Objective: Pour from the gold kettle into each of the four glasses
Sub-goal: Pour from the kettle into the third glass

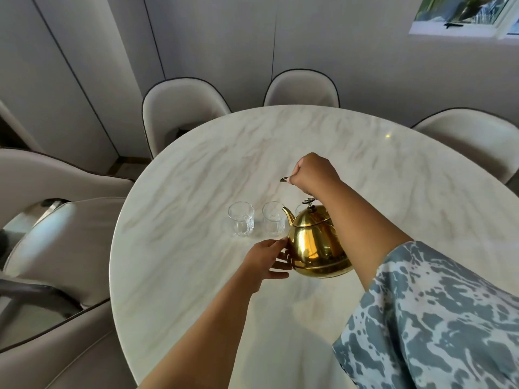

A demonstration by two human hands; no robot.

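Note:
The gold kettle (314,245) hangs from its top handle, which my right hand (314,175) grips from above. It tilts a little, and its spout points left at the second clear glass (271,220). Another empty clear glass (241,220) stands just left of that one. A sliver of a third glass (298,208) shows behind the kettle's lid; anything further right is hidden by the kettle and my forearm. My left hand (266,259) rests with spread fingers against the kettle's lower left side.
The round marble table (196,169) holds the glasses near its middle. Padded beige chairs ring it: two at the far edge (179,108) (302,89), one at the right (471,136), others at the left (56,175).

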